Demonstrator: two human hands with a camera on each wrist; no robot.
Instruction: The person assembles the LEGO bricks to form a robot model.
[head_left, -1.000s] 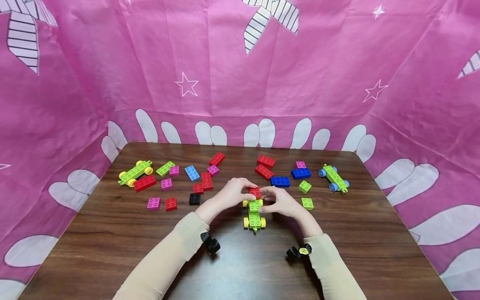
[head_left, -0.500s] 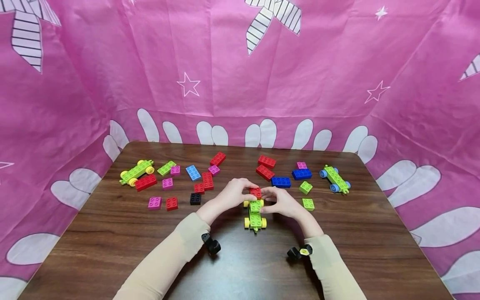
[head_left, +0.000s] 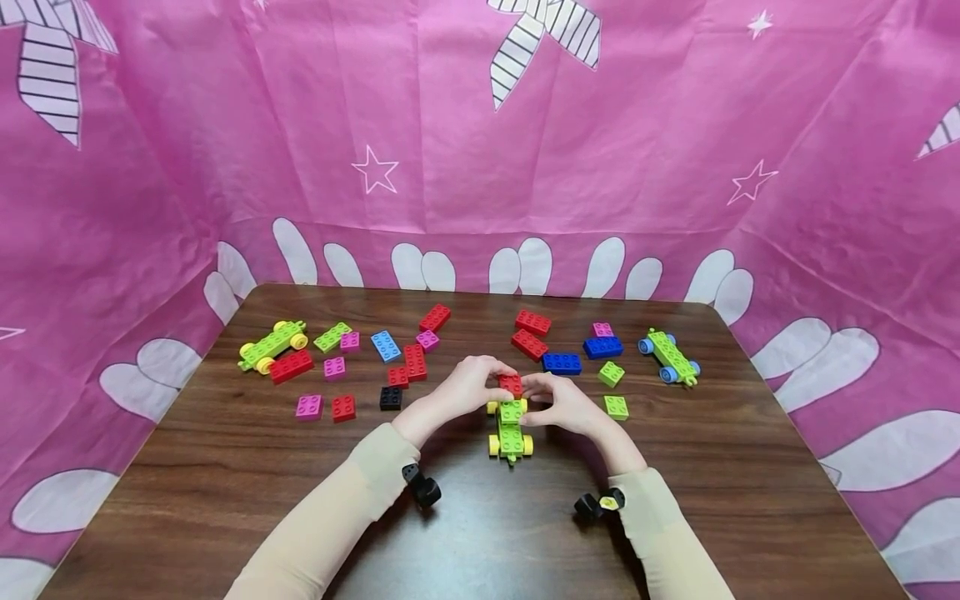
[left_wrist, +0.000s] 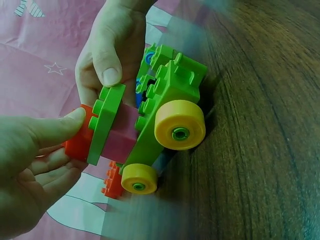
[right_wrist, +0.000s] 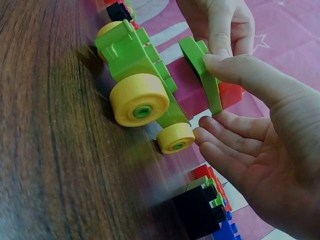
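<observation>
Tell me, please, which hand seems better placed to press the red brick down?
Probably the left hand: it pinches the red brick, while the right hand has its thumb on the green brick beneath.

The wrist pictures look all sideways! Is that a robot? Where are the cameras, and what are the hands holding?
No robot: a person's two bare hands. One picture looks down from a camera on the head. The other two come from little black cameras on the wrists, so the brown wooden table seems tipped. The left hand pinches a small red plastic brick. The right hand holds a green plastic brick under it. Below are a pink plastic brick and a long green base with yellow wheels. Also on the table lie loose plastic bricks in red, pink, blue, green and black, another yellow-wheeled green base, and a blue-wheeled green base.
</observation>
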